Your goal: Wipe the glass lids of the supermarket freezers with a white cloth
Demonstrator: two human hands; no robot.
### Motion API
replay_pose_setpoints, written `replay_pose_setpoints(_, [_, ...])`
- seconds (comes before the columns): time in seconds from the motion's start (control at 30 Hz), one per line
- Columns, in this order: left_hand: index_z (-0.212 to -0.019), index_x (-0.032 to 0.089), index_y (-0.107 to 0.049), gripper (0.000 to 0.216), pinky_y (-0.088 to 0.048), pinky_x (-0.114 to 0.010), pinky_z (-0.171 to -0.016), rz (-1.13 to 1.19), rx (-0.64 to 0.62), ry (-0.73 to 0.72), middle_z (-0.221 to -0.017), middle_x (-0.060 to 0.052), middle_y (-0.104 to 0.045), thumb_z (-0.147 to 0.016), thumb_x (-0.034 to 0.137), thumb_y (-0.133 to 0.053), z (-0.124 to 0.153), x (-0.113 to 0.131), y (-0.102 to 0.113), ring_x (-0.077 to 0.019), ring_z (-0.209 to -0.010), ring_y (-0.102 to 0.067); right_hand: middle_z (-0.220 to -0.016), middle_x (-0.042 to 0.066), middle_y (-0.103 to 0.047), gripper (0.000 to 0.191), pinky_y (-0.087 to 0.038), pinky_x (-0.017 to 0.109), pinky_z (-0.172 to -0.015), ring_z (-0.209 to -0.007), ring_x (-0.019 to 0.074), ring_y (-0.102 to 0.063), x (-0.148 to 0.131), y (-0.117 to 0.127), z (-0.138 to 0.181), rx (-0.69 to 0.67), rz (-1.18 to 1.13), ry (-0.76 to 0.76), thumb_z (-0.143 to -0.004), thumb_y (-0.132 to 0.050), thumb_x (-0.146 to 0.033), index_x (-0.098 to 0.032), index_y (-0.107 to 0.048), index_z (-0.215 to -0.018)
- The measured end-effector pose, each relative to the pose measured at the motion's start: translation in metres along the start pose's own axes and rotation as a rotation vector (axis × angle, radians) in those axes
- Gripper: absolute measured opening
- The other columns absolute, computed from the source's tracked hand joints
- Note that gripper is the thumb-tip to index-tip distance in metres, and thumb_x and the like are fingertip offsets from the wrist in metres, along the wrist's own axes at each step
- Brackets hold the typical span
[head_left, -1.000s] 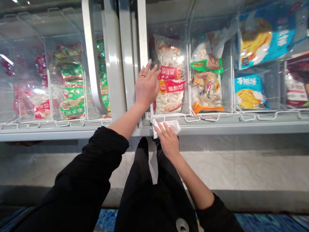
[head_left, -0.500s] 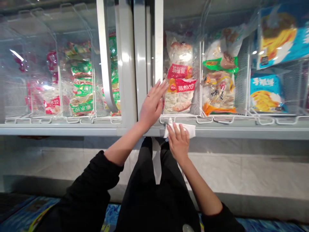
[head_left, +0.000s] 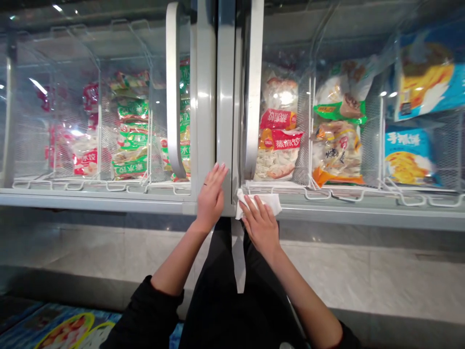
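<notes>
My left hand [head_left: 210,198] lies with its fingers stretched out on the grey upright frame [head_left: 225,106] between two glass doors of a freezer. Under the fingers of my right hand [head_left: 262,228] is a folded white tissue [head_left: 274,200], pressed onto the front ledge [head_left: 345,214] just right of that frame. I cannot tell whether it is paper or cloth. A pale right door handle [head_left: 254,97] rises above the tissue. The left door handle [head_left: 173,97] stands up and left of my left hand.
Behind the glass, wire baskets hold bags of frozen food: red-labelled dumplings [head_left: 278,150], an orange-edged bag [head_left: 337,152], blue packs [head_left: 410,155] and green bags [head_left: 132,138]. Below the ledge are pale floor tiles [head_left: 327,271] and my legs. A blue printed surface [head_left: 29,325] shows at lower left.
My left hand has come down and left, from beside the right door's handle to the upright frame. My right hand and the tissue have slid left along the ledge. The view has shifted slightly.
</notes>
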State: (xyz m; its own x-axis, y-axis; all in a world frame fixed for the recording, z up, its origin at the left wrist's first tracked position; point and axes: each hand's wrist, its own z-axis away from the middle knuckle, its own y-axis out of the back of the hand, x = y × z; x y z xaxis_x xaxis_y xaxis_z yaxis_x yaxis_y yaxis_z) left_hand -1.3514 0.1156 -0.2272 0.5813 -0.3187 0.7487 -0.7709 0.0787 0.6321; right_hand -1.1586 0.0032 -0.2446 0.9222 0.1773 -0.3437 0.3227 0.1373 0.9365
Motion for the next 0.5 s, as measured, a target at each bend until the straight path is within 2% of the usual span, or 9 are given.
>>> replay_pose_setpoints(0.07, [-0.170,0.037,-0.037,0.071,-0.033,-0.051,-0.135,0.018,0.022,0.007,-0.169,-0.002,-0.050,-0.107,0.005,-0.033,-0.006,-0.001,-0.006,-0.0197,-0.162,-0.037,-0.173,0.001,-0.042,0.061,-0.029,0.047,-0.134,-0.164,0.0247,-0.036,-0.005,-0.002,-0.029,0.028,0.006,-0.005,-0.113,-0.045,-0.032,-0.032,-0.032,-0.172])
replay_pose_setpoints(0.17, [-0.170,0.039,-0.035,0.073,-0.034,-0.051,-0.135,0.015,0.043,-0.004,-0.170,0.000,-0.049,-0.106,0.004,-0.035,-0.019,-0.001,-0.009,-0.0203,-0.162,-0.037,-0.176,0.003,-0.037,0.067,-0.026,0.051,-0.136,-0.166,0.0266,-0.030,-0.007,-0.001,-0.082,0.147,0.009,-0.036,-0.114,-0.044,-0.034,-0.031,-0.019,-0.176])
replay_pose_setpoints(0.37, [-0.171,0.042,-0.032,0.073,-0.035,-0.052,-0.135,0.009,0.103,-0.049,-0.169,0.003,-0.050,-0.107,0.006,-0.034,-0.048,-0.003,-0.003,-0.0195,-0.161,-0.038,-0.183,0.002,-0.021,0.074,-0.034,0.053,-0.135,-0.168,0.0269,-0.022,0.017,0.033,-0.190,0.281,-0.078,-0.067,-0.114,-0.032,-0.025,-0.034,0.008,-0.175])
replay_pose_setpoints(0.43, [-0.170,0.044,-0.032,0.074,-0.035,-0.052,-0.136,0.027,0.116,-0.054,-0.169,0.005,-0.049,-0.107,0.006,-0.034,-0.059,-0.005,-0.003,-0.0193,-0.161,-0.038,-0.183,0.002,-0.018,0.076,-0.037,0.054,-0.133,-0.168,0.0271,-0.023,0.022,0.043,-0.210,0.295,-0.110,-0.072,-0.114,-0.030,-0.021,-0.036,0.015,-0.174])
replay_pose_setpoints(0.5, [-0.170,0.045,-0.032,0.075,-0.035,-0.052,-0.136,0.046,0.127,-0.054,-0.170,0.005,-0.047,-0.107,0.006,-0.035,-0.071,-0.008,-0.006,-0.0193,-0.162,-0.037,-0.184,0.003,-0.017,0.080,-0.038,0.056,-0.133,-0.169,0.0276,-0.021,0.018,0.044,-0.210,0.293,-0.114,-0.078,-0.113,-0.029,-0.017,-0.037,0.019,-0.173])
